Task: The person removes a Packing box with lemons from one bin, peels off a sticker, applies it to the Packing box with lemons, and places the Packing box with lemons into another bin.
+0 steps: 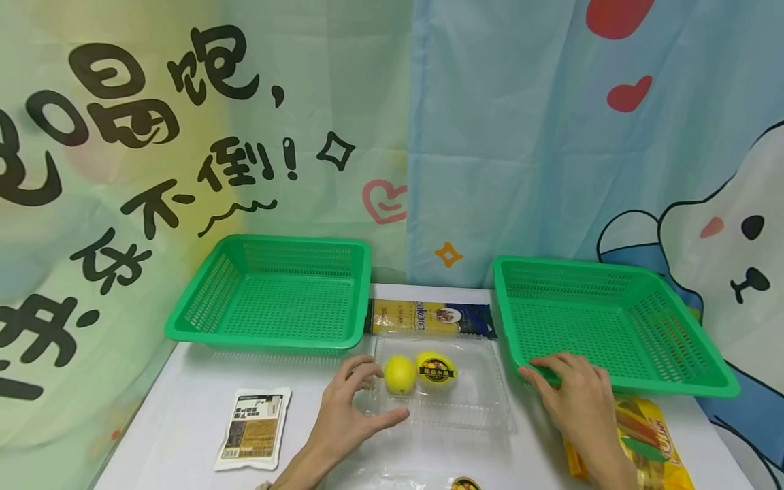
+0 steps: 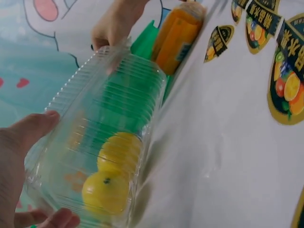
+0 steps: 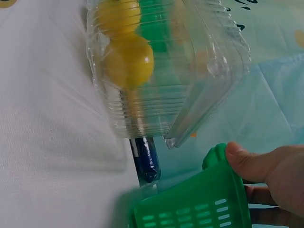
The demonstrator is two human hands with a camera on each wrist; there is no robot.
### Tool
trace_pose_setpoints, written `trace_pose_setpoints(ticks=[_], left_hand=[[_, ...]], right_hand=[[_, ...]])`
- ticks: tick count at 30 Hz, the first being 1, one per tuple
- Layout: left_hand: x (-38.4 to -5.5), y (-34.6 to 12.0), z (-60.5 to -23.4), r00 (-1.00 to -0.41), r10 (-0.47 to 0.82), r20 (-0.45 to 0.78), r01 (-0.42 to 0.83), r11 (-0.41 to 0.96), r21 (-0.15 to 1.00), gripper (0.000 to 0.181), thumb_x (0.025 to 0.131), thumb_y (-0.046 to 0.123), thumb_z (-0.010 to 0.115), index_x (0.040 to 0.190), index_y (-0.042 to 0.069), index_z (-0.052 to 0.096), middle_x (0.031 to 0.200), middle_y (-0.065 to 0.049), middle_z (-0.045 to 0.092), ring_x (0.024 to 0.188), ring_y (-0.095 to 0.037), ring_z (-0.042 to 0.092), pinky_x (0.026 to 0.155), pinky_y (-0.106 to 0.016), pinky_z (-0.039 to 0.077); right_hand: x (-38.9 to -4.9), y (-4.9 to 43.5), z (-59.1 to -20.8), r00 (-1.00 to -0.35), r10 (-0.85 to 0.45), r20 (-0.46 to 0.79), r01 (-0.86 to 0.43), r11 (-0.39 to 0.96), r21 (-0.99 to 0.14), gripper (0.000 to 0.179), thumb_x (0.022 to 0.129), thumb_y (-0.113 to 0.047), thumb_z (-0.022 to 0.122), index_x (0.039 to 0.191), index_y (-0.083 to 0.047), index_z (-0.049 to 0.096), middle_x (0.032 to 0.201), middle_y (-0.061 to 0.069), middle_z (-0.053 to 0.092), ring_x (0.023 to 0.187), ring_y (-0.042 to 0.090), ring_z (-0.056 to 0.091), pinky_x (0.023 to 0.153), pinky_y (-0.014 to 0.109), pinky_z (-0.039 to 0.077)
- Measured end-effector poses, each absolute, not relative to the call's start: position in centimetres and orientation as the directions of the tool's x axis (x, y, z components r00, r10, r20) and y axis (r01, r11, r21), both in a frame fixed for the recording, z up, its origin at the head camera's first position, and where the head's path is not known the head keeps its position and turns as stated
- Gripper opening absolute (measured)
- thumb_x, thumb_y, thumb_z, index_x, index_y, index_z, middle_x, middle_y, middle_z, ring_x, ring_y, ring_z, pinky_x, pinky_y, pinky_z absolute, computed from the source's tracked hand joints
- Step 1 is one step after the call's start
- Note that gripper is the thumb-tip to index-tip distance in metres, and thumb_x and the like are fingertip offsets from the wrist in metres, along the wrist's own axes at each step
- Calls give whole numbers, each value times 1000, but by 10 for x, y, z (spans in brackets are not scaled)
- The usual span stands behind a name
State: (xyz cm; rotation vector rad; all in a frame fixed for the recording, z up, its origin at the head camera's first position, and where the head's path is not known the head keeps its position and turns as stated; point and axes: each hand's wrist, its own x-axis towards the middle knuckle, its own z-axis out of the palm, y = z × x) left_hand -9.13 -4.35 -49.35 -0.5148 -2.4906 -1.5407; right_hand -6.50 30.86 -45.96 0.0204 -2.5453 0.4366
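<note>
A clear plastic fruit box stands on the table with two lemons inside, one bearing a black label. My left hand is at the box's left end, thumb and fingers spread apart; in the left wrist view its thumb lies close against the clear plastic. With my right hand I grip the near left rim of the right green basket. In the right wrist view the thumb is on top of the rim and the fingers are on its other side.
Another green basket stands at the back left. Behind the box lies a gold-and-blue packet. A white-and-brown pouch lies at the left, and a yellow bread packet at the right, partly under my right forearm. A printed curtain hangs behind.
</note>
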Motion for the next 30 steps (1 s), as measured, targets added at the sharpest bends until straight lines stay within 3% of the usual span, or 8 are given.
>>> trace_pose_setpoints(ticks=[6,10,12,16,19,25,30], left_hand=[[-94,-44,-491,-924,243,295,377,442,814,51,70,46,96,105,21,68,151,-9,58,94,-17,67,82,-46,54],[-94,-44,-490,-932,295,210,332,464,821,54,69,47,96,104,22,65,157,-9,53,90,-14,62,81,-39,48],[-94,-44,-490,-935,309,174,310,472,825,61,68,46,97,113,22,65,157,-10,52,89,-15,60,78,-33,47],[-95,-44,-490,-945,306,113,254,474,843,96,63,40,101,145,18,55,126,-13,67,87,-17,58,72,-24,46],[-97,-44,-490,-950,299,88,227,471,852,114,61,37,102,157,16,45,110,-10,68,86,-13,56,69,-23,46],[-99,-46,-492,-943,323,74,229,476,849,120,61,35,101,163,20,38,137,-10,61,83,-7,55,70,-22,48],[-104,-46,-490,-904,425,38,253,464,849,122,65,29,101,165,30,31,159,-11,40,82,-12,55,70,-26,51]], right_hand=[[-65,309,-461,-844,70,532,-111,947,-301,26,72,-20,94,93,-11,81,94,12,77,93,40,68,84,61,41],[-64,308,-460,-839,69,540,-116,946,-302,26,72,-19,94,93,-10,81,94,13,77,93,39,68,84,59,40],[-64,308,-459,-836,68,544,-120,945,-303,26,72,-19,94,93,-10,81,94,13,77,93,40,68,84,59,40],[-65,308,-459,-836,62,546,-127,945,-302,26,72,-19,94,93,-9,80,94,12,77,94,39,68,85,59,40],[-65,308,-460,-836,62,545,-128,944,-303,26,72,-19,94,92,-10,81,94,12,77,93,39,68,85,60,40],[-67,308,-459,-840,62,539,-129,942,-310,27,72,-19,94,94,-10,81,95,12,77,94,39,68,85,60,40],[-66,309,-460,-845,69,531,-118,944,-309,26,73,-20,93,94,-11,81,96,12,77,94,39,68,84,59,40]])
